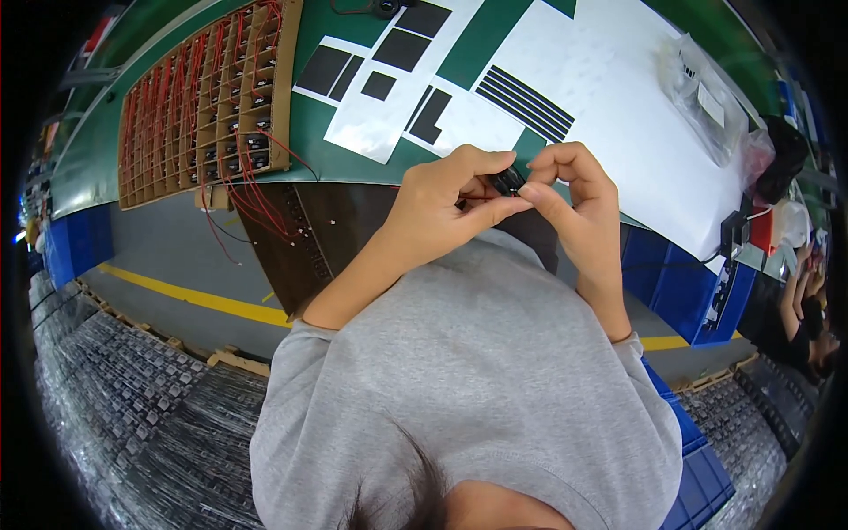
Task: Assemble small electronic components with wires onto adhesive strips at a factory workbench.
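Close to the table's near edge, my left hand (455, 196) grips a small black part (507, 181) between thumb and fingers. What kind of part it is, I cannot make out. My right hand (579, 190) meets it from the other side, with thumb and fingertip close together at the part's right end. Whether the right fingers pinch the part itself or something tiny on it is too small to tell. Just beyond my hands lie white sheets with black adhesive pieces, among them an L-shaped piece (430, 116) and a row of long strips (525, 103).
At the left stands a divided cardboard box (200, 106) with black parts and red wires (265, 208) hanging over the table's edge. A clear plastic bag (702, 102) lies at the right. Blue bins (685, 287) stand below, and a co-worker's arm (789, 300) shows at far right.
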Motion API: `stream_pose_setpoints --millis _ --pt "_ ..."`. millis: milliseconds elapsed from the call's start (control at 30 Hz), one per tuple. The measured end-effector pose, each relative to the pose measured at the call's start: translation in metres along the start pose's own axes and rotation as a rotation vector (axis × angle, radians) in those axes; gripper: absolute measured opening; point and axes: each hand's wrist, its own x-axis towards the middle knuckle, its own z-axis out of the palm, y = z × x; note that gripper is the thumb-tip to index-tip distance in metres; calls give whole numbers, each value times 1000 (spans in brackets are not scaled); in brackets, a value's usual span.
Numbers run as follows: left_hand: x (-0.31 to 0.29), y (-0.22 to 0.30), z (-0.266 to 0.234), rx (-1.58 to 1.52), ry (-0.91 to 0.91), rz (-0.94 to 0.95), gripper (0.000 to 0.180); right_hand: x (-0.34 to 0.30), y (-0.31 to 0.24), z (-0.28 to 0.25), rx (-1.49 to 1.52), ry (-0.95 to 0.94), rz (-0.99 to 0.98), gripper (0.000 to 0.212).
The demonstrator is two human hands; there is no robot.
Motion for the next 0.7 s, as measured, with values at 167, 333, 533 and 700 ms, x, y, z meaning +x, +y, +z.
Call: stream_pose_setpoints --millis 167,333,533,700 --pt "-6 -4 -2 -196 -33 -14 32 1 0 0 -35 -87 15 17" --pt "-4 -4 1 -538 45 -28 25 -1 -2 -5 -58 -236 -25 19" --pt "-1 0 -9 -616 31 -228 19 3 -3 -4 -38 -238 -110 20" --pt "-3 -4 -6 -722 5 -286 19 4 -1 -2 -32 -224 -83 23"
